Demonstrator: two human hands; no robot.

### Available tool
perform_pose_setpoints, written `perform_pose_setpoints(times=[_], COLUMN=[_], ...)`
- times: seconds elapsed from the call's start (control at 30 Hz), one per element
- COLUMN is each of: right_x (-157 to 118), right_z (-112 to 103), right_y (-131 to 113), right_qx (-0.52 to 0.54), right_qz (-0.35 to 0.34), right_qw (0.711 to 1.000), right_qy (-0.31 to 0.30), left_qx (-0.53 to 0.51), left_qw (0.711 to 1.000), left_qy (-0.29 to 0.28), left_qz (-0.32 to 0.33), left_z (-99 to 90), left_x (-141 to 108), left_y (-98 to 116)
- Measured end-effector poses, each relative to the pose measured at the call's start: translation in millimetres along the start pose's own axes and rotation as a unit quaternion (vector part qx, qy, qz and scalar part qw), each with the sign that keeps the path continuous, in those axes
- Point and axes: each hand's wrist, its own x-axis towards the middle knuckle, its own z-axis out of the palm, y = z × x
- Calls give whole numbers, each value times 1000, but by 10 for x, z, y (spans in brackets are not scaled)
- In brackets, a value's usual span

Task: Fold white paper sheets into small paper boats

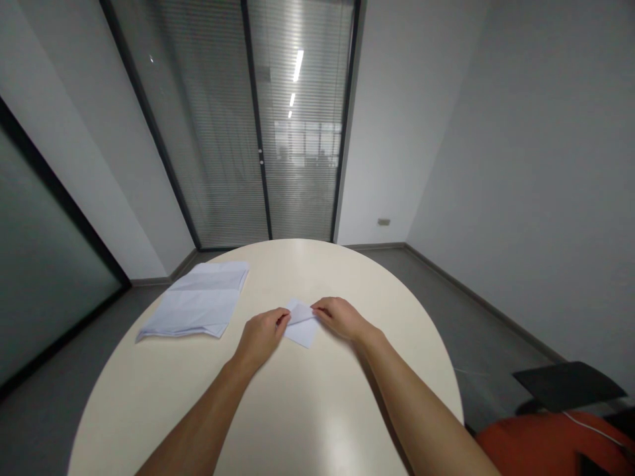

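A small folded sheet of white paper (301, 332) lies near the middle of the table, with a crease or flap edge running across it. My left hand (262, 337) pinches its left side between thumb and forefinger. On the right side, my right hand (341, 317) grips the paper's edge with closed fingertips. The fingertips hide both ends of the flap. Further left on the table rests a stack of larger white paper sheets (198, 297), with faint fold lines on top; neither hand touches it.
The round cream table (307, 416) fills the space before me. At the lower right stand an orange chair seat (536, 446) and a dark flat panel (568, 385) with a pale cable. Glass doors with blinds (213, 132) and grey walls stand beyond.
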Motion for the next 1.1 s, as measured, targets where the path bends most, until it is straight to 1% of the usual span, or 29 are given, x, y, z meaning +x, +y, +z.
perform_pose_setpoints(times=[0.13,0.27,0.47,0.63,0.83,1.1], right_x=[11,21,8,17,39,37], right_z=[34,43,57,89,117,112], right_y=[13,-14,-29,-26,-45,-118], right_qx=[0,-5,0,7,1,-39], right_qz=[7,15,63,55,44,79], right_qw=[1000,1000,997,998,998,995], right_qy=[16,17,42,41,41,41], left_qx=[5,16,20,10,35,74], left_qw=[1000,999,999,999,998,997], left_qy=[-3,2,1,3,15,10], left_qz=[-19,-30,-40,-52,-46,-23], left_z=[-15,-17,-24,-22,14,14], left_x=[7,8,15,17,7,-13], left_y=[31,62,95,103,85,93])
